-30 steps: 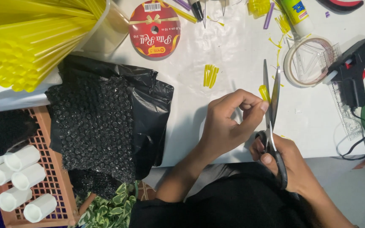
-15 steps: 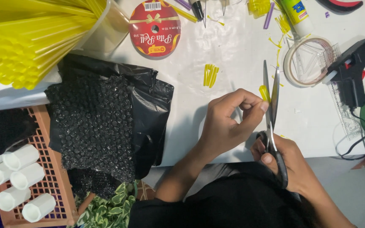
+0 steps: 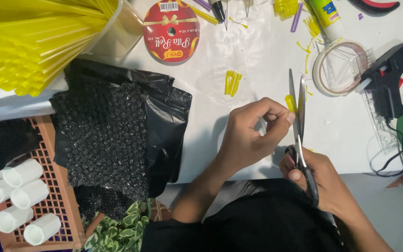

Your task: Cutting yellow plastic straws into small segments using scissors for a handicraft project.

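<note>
Yellow piece: a short bit of yellow straw pinched at the left hand's fingertips, set against the scissor blades.
Right hand: the right hand grips the black handles of the scissors, blades nearly closed and pointing away from the body.
Left hand: the left hand is curled, thumb and forefinger grasping the straw piece just left of the blades.
Change: almost none — over the last second both hands sit where they were, so the snipping looks paused mid-cut.
Beyond the left hand: cut yellow bits on the white table.
Beyond the right hand: a tape roll and black glue gun.
Far left: a red ribbon spool — and a yellow straw bundle.
</note>
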